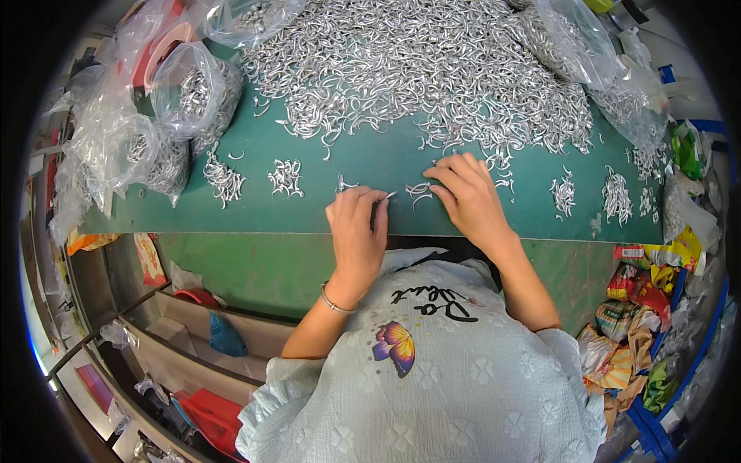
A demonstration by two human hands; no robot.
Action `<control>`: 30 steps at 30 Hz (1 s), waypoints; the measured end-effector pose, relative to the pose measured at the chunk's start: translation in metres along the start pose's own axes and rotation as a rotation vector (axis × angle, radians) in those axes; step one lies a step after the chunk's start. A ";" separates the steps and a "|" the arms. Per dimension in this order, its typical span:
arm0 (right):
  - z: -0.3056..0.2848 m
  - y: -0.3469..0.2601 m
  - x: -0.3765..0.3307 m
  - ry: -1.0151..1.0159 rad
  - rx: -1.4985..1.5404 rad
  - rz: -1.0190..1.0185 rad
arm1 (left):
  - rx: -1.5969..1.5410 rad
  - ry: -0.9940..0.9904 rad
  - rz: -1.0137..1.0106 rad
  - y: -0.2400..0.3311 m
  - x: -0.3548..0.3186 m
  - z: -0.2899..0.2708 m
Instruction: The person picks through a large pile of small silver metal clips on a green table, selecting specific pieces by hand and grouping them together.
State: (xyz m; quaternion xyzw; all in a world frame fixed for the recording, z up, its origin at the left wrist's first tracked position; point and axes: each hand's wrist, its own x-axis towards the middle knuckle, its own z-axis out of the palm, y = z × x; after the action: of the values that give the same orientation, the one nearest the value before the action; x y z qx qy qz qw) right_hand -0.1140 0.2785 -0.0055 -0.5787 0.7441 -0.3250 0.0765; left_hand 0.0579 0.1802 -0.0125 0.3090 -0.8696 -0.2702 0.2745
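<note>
My left hand [356, 224] is closed in a pinch, a small curved silver metal piece [391, 194] sticking out between thumb and forefinger. Just right of it, a few loose curved metal pieces [419, 190] lie on the green tabletop [301, 216]. Over these hovers my right hand [467, 193], its thumb and forefinger apart by the pieces; I make out nothing held in it. Another couple of pieces [346, 183] rest beyond my left fingers. A large heap of the same curved pieces [417, 69] covers the far part of the table.
Small piles [224, 179] of metal pieces lie left, with more piles [617, 194] at right. Clear plastic bags [166, 158] of parts stand at the left edge, another bag [629, 100] at far right. Below are a brown shelf [193, 339] and colourful packets [633, 293].
</note>
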 end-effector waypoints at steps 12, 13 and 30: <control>0.007 -0.002 0.002 -0.013 -0.013 -0.062 | -0.047 0.015 0.017 -0.001 -0.001 -0.001; 0.010 -0.001 0.003 -0.019 -0.017 -0.072 | -0.044 0.009 0.014 -0.002 -0.002 -0.001; -0.002 -0.005 0.010 -0.004 0.188 -0.007 | -0.848 -0.068 -0.494 0.001 -0.005 -0.008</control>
State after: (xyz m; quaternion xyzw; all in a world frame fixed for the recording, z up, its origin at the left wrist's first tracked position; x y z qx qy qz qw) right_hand -0.1144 0.2694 0.0013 -0.5722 0.7082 -0.3924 0.1306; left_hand 0.0660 0.1820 -0.0080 0.3579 -0.5921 -0.6674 0.2756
